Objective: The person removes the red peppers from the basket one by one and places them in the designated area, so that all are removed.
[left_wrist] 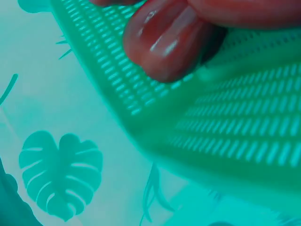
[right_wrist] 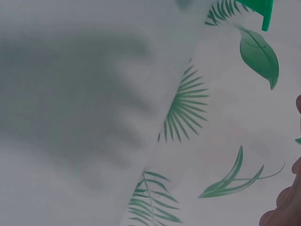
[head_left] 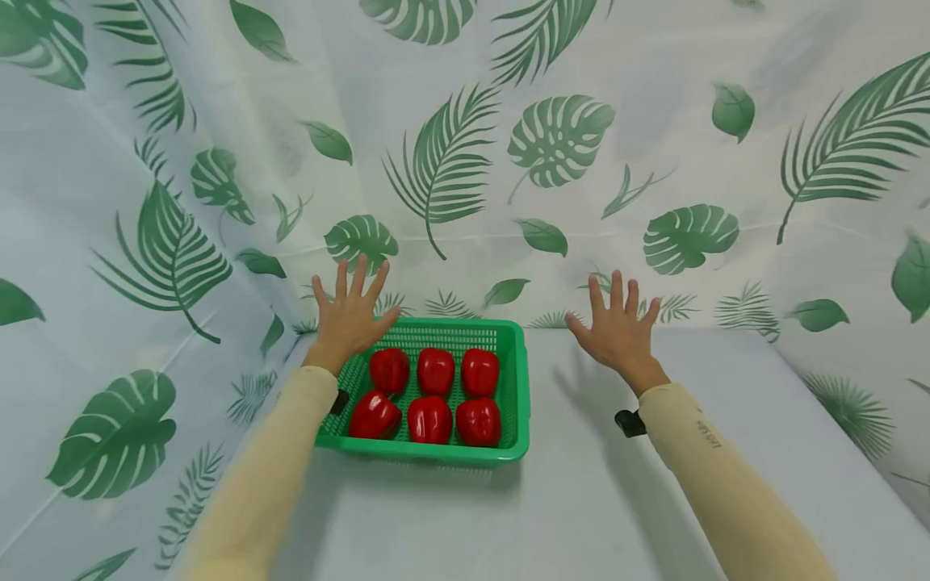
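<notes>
A green plastic basket (head_left: 525, 387) with slotted walls stands on the white table, and several red bell peppers (head_left: 429, 420) lie in it in two rows. Over the basket's left end my left hand (head_left: 347, 320) is held up, fingers spread, holding nothing. To the right of the basket my right hand (head_left: 617, 331) hovers above the table with fingers spread and nothing in it. In the left wrist view a glossy red pepper (left_wrist: 162, 42) sits near the basket corner. The right wrist view shows fingers (right_wrist: 284, 207) at its right edge and the hand's shadow.
A white sheet (head_left: 465, 73) printed with green leaves hangs behind the table and along both sides. The white table surface (head_left: 581, 500) extends in front of the basket and to its right. Both forearms wear pale yellow sleeves (head_left: 269, 476), with a dark device (head_left: 630, 423) at the right wrist.
</notes>
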`<state>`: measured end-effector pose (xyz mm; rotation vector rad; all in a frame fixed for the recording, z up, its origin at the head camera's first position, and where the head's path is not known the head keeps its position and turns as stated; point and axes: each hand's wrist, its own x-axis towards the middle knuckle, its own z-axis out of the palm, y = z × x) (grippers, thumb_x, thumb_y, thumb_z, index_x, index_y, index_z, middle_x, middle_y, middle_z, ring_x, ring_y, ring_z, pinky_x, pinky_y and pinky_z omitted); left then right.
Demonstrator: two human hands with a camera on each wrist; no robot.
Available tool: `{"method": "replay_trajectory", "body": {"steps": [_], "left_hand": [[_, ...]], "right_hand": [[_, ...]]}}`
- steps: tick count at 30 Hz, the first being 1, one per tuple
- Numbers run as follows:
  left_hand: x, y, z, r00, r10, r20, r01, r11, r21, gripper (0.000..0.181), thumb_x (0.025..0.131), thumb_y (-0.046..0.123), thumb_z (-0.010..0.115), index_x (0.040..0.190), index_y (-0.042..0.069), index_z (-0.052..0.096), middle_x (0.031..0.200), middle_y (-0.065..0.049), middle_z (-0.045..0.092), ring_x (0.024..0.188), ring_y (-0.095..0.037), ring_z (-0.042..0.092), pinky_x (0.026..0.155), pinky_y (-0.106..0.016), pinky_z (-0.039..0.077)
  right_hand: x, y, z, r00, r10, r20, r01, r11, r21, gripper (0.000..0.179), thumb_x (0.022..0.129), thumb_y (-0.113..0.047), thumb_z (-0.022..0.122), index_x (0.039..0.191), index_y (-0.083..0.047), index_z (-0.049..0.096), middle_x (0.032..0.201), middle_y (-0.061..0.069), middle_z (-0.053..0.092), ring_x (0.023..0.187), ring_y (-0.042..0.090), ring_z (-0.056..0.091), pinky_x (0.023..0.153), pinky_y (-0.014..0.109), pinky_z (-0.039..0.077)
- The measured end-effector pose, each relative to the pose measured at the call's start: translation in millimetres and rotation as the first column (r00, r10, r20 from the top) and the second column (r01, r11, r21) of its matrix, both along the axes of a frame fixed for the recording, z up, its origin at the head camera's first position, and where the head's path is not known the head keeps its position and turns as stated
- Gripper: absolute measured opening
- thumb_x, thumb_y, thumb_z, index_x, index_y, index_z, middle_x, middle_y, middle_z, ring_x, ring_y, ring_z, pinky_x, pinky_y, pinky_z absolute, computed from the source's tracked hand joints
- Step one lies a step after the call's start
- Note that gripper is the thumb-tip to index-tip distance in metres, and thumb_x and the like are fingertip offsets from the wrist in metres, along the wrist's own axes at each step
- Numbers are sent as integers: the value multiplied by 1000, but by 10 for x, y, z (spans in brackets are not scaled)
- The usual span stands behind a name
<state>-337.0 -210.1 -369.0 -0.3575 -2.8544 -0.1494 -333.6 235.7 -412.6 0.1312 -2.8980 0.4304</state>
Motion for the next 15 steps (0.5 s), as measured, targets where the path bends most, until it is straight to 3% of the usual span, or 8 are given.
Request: {"method": "replay_trajectory", "body": {"steps": [5,15], "left_hand": [[143,-101,86,1000,-1,22,1,1000,2,86,108,61,45,175,23,5,180,-14,-5,162,-40,-18,116,-76,-18],[415,-387,3,998,-8,69,5,999,46,95,106,60,49,174,14,2,179,-14,-9,162,-42,-11,116,-78,-15]], "right_hand": [[-35,-47,-3,1000,18,10,-17,1000,-17,90,107,-59,42,172,-6,9,175,29,-12,158,54,-11,114,80,-18],[-97,-171,-17,997,72,-9,-73,996,-52,89,108,-55,45,171,-2,11,174,32,-8,158,56,-6,115,82,-12]]}}
